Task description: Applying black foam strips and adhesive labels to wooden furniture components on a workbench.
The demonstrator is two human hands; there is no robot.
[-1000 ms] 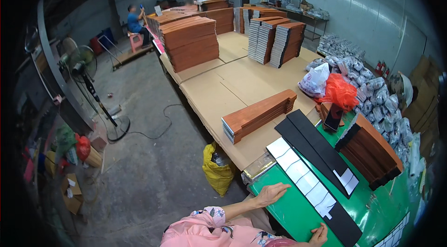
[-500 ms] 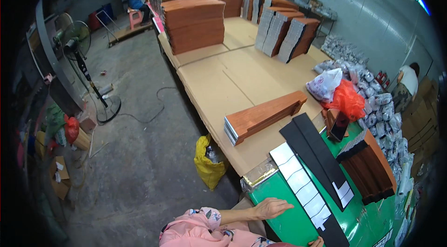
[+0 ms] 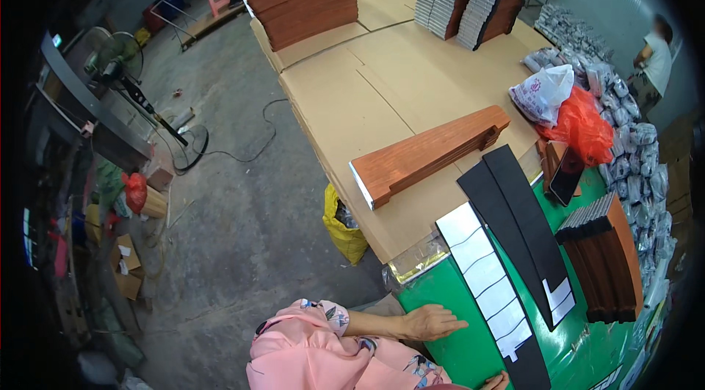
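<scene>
Looking light and bendable, the long black-and-white strip (image 3: 492, 296) suits edge holds; left hand (image 3: 435, 322) loosely extended, right hand (image 3: 497, 381) cannot tell.

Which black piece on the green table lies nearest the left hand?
The black piece with the long row of white sections; the black material to its right is farther from the left hand and shows just a small white patch.

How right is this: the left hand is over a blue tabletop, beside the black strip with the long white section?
The head view shows the tabletop is green, not blue. The left hand is indeed over it, beside the black strip with the long white section.
</scene>
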